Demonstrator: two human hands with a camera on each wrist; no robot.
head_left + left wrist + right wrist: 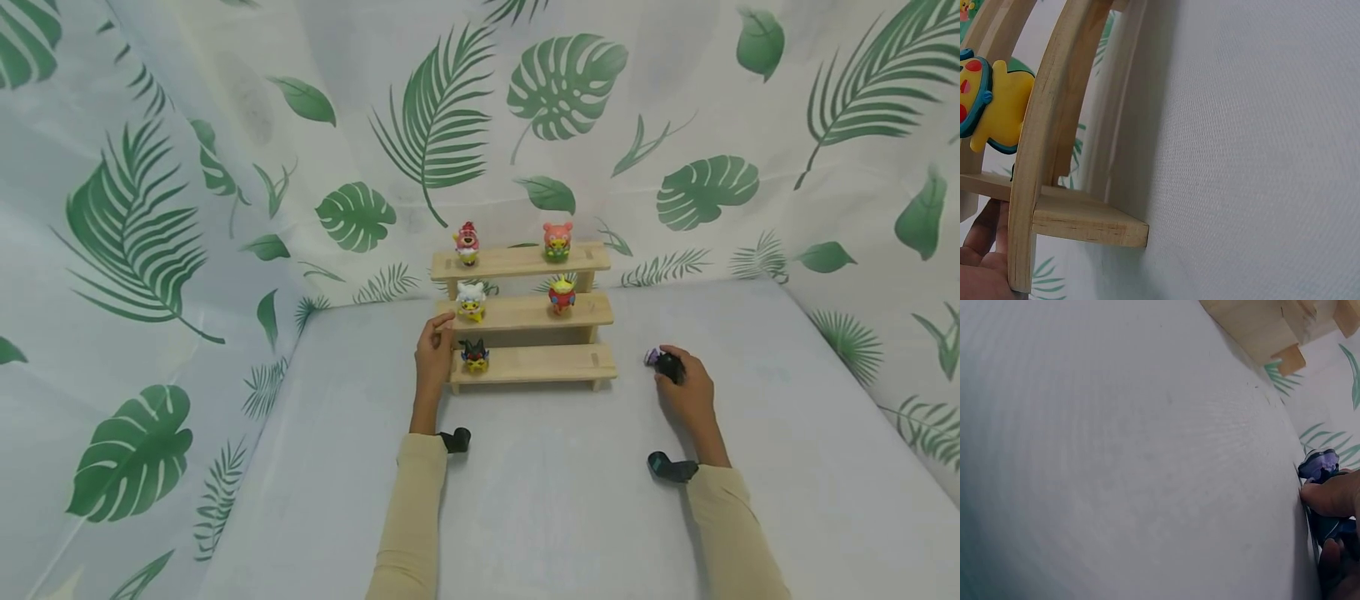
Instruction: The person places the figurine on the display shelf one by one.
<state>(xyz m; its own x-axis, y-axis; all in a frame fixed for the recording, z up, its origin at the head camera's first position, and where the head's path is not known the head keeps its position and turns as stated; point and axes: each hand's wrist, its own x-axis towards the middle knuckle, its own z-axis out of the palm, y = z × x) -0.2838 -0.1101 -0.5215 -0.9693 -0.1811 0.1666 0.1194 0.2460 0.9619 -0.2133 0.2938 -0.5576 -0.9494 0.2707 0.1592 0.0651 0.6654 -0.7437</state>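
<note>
To the right of a three-tier wooden shelf (pixel 551 364), my right hand (pixel 688 390) pinches a small black and purple figurine (pixel 670 367) low over the table. The right wrist view shows the thumb across the figurine's dark body, its purple part (pixel 1320 465) sticking out. My left hand (pixel 432 357) is at the shelf's left end, fingers loosely bent beside the lower and middle tiers. The left wrist view has its fingers (pixel 984 232) against or just behind the wood; firm contact is unclear. Nearest to it on the bottom tier stands a black-eared yellow figurine (pixel 475 357).
On the middle tier stand a white-capped figurine (pixel 472 302) and a red-clad figurine (pixel 562 296). A pink figurine with a red top (pixel 467 243) and a pink-hooded figurine (pixel 557 242) occupy the top tier. Leaf-printed cloth (pixel 480 108) rises behind the white table (pixel 555 500).
</note>
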